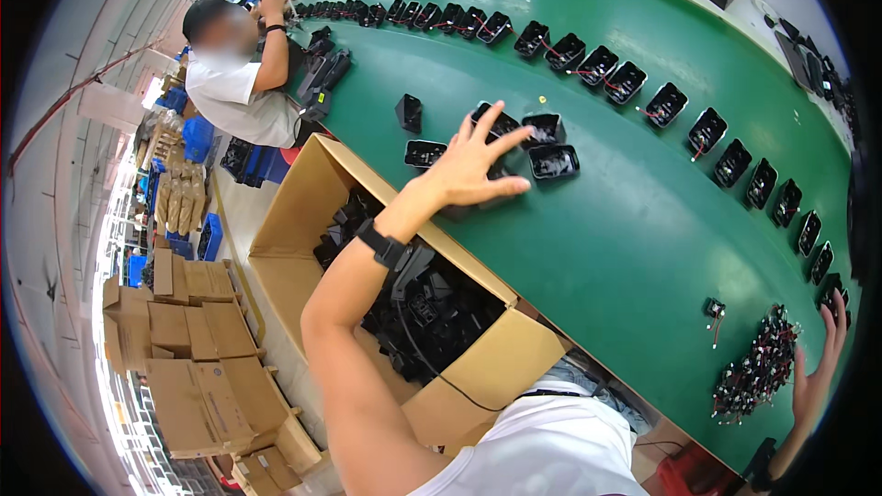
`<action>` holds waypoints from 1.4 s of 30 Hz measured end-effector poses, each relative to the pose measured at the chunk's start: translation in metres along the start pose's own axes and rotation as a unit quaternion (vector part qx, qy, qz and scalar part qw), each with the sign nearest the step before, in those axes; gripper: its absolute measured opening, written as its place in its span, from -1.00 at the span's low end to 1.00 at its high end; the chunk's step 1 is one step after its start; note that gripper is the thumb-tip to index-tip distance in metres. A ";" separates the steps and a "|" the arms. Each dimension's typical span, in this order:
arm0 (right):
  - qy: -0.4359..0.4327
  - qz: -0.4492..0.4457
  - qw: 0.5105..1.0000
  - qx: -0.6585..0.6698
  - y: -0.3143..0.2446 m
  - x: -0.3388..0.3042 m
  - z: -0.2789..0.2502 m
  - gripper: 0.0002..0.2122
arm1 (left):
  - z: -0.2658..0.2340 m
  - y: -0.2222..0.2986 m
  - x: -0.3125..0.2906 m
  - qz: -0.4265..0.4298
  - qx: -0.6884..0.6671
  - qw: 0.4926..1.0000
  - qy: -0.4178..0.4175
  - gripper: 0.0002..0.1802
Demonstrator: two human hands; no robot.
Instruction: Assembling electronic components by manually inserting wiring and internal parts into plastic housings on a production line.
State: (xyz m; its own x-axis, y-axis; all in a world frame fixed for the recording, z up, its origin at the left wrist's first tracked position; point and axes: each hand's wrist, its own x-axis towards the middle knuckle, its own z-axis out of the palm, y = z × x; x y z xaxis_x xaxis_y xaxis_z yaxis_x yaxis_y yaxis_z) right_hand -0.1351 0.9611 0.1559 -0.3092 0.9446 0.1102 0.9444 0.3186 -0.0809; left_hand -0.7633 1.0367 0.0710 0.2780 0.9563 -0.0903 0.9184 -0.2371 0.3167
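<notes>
My left hand [469,163] is spread open above a small group of black plastic housings, partly hiding some of them. An open-topped black housing [554,163] sits just right of its fingers, and another housing [424,154] lies to its left. A wedge-shaped black part [410,113] rests farther back. At the far right, my right hand [816,375] is open with its fingers stretched out. Its fingertips come close to the last housing [832,291] of a long row; I cannot tell if they touch. Beside that hand is a pile of small wired parts [758,367].
Housings with red wires [625,83] form a curved row along the green table [634,220]. A cardboard box [459,257] full of black parts stands against the near edge. Another person [241,83] works at the far left. Stacked cartons [197,400] are on the floor.
</notes>
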 end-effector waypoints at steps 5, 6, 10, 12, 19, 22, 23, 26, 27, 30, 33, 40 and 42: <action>-0.018 -0.016 0.988 0.152 -0.081 0.002 0.023 -0.49 | -0.006 0.019 -0.004 0.021 -0.007 0.998 0.057 -0.10; -0.044 -0.010 0.975 0.219 -0.103 0.000 0.027 -0.48 | -0.013 0.003 -0.004 0.030 -0.016 0.989 0.145 -0.10; -0.073 0.008 0.956 0.283 -0.156 -0.023 0.047 -0.44 | -0.045 -0.069 -0.016 -0.282 0.042 0.946 0.157 -0.14; -0.008 0.069 0.953 0.294 -0.163 -0.025 0.055 -0.45 | -0.033 -0.121 -0.037 -0.213 0.009 0.970 0.114 -0.16; 0.035 0.094 0.948 0.301 -0.183 0.001 0.085 -0.48 | -0.001 -0.011 -0.043 -0.087 -0.142 0.983 0.082 -0.23; 0.030 0.100 0.956 0.274 -0.183 0.004 0.091 -0.48 | 0.012 0.034 -0.033 -0.028 -0.165 0.985 0.031 -0.09; 0.033 0.101 0.956 0.273 -0.183 0.006 0.093 -0.49 | 0.016 0.040 -0.032 -0.020 -0.152 0.988 0.029 -0.04; 0.025 0.096 0.963 0.250 -0.181 0.008 0.098 -0.48 | 0.022 0.068 -0.024 -0.002 -0.082 0.996 0.043 0.04; 0.032 0.090 0.966 0.239 -0.183 0.008 0.098 -0.53 | 0.022 0.072 -0.022 0.002 -0.083 0.996 0.039 0.04; 0.013 0.068 0.971 0.231 -0.183 0.007 0.101 -0.60 | 0.024 0.085 -0.013 0.040 -0.001 0.999 0.032 0.07; 0.048 0.074 0.964 0.251 -0.184 0.006 0.105 -0.70 | 0.027 0.097 -0.001 0.058 0.016 0.998 0.030 0.05; 0.110 0.111 0.933 0.324 -0.174 0.002 0.104 -0.73 | -0.010 0.135 -0.008 0.192 0.051 0.968 0.153 -0.44; 0.109 0.139 0.906 0.385 -0.171 0.001 0.107 -0.74 | -0.014 0.149 -0.039 0.223 0.067 0.963 0.136 -0.63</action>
State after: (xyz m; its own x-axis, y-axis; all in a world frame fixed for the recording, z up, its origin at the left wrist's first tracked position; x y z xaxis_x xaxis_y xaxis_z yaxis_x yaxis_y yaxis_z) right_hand -0.3082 0.9157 0.0641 0.0373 0.9856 0.1651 0.5986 0.1103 -0.7934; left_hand -0.6410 0.9664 0.1352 0.5863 0.7588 0.2838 0.7576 -0.6376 0.1396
